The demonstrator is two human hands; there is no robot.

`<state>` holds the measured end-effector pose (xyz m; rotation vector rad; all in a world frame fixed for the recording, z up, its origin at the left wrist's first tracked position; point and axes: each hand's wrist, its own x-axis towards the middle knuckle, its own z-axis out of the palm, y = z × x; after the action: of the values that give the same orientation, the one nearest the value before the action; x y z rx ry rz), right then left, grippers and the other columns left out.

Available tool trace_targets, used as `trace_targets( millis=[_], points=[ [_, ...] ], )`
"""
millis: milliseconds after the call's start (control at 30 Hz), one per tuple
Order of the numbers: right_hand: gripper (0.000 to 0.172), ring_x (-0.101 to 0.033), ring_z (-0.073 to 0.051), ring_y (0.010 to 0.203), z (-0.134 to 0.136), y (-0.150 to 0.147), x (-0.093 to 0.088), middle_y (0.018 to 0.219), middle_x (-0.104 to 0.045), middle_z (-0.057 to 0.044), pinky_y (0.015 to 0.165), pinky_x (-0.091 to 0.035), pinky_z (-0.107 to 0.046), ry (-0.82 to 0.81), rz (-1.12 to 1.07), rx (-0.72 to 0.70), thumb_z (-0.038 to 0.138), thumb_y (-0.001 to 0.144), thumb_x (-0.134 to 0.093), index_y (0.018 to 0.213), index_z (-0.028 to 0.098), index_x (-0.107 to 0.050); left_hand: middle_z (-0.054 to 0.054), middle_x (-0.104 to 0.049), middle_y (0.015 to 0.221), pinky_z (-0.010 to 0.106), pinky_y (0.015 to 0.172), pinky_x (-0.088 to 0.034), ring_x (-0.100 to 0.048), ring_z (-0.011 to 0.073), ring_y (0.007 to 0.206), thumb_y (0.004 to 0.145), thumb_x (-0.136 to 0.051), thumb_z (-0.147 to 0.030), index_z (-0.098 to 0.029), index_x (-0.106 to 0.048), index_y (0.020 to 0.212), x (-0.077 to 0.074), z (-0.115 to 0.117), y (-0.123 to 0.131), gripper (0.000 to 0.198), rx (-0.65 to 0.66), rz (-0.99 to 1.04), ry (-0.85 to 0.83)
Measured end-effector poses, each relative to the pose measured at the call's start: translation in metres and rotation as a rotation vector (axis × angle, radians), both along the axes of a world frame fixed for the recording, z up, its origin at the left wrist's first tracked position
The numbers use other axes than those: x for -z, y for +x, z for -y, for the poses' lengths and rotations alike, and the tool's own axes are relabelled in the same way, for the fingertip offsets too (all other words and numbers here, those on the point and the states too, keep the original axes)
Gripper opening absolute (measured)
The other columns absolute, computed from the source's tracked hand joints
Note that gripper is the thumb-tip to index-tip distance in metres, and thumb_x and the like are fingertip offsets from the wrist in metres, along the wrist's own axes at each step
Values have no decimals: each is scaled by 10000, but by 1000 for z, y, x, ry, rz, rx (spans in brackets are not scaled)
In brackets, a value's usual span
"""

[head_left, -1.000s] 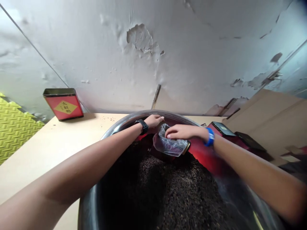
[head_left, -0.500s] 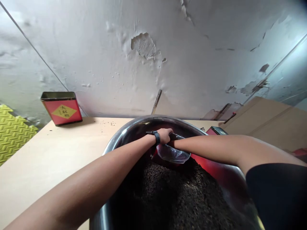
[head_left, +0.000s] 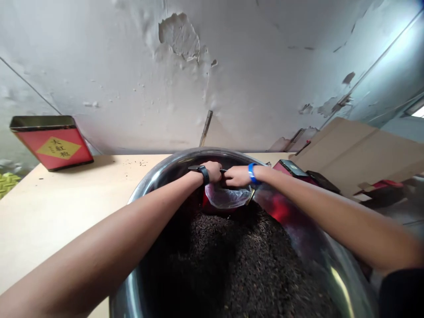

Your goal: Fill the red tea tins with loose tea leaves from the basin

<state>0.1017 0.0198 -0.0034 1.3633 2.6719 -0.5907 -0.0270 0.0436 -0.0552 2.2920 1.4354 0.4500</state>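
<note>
A large shiny metal basin [head_left: 134, 194] holds a heap of dark loose tea leaves [head_left: 258, 256]. Inside it, near the far wall, a red tea tin [head_left: 206, 202] lies tilted on the leaves, its mouth lined with a clear plastic bag [head_left: 228, 198]. My left hand [head_left: 212, 171], with a dark watch at the wrist, is closed on the tin's far edge. Close beside it, my right hand [head_left: 237, 176], wearing a blue wristband, has its fingers bent and pinched at the bag's edge along the rim. Its fingertips are partly hidden.
An open red tin with a yellow diamond label [head_left: 59, 148] stands on the light wooden table [head_left: 66, 198] at the left. Beyond the basin's right rim are another red tin [head_left: 291, 168] and a cardboard box [head_left: 361, 154]. A peeling wall [head_left: 132, 79] rises behind.
My right hand has come up out of the tin's mouth to its far rim, beside my left hand. The view has shifted, so the wall and left tin sit further left.
</note>
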Motion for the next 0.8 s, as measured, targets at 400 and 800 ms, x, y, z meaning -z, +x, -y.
trace_targets(
  millis=[400, 800],
  points=[
    [562, -372, -236, 1222, 94, 15, 99, 1334, -429, -129, 997, -318, -362, 196, -180, -681, 491, 849, -434, 1286, 137, -434, 90, -627, 1047, 283, 779, -441, -583, 222, 931, 783, -390, -267, -173, -567, 1090, 2, -6, 5, 367, 45, -243, 47],
    [941, -294, -327, 1249, 75, 34, 157, 1432, -258, -91, 972, -316, -463, -4, -54, -316, 697, 636, -535, 1404, 258, -215, 62, -610, 1056, 254, 772, -416, -558, 185, 907, 787, -384, -288, -168, -561, 1082, 6, -13, 4, 365, 105, -293, 100]
  ],
)
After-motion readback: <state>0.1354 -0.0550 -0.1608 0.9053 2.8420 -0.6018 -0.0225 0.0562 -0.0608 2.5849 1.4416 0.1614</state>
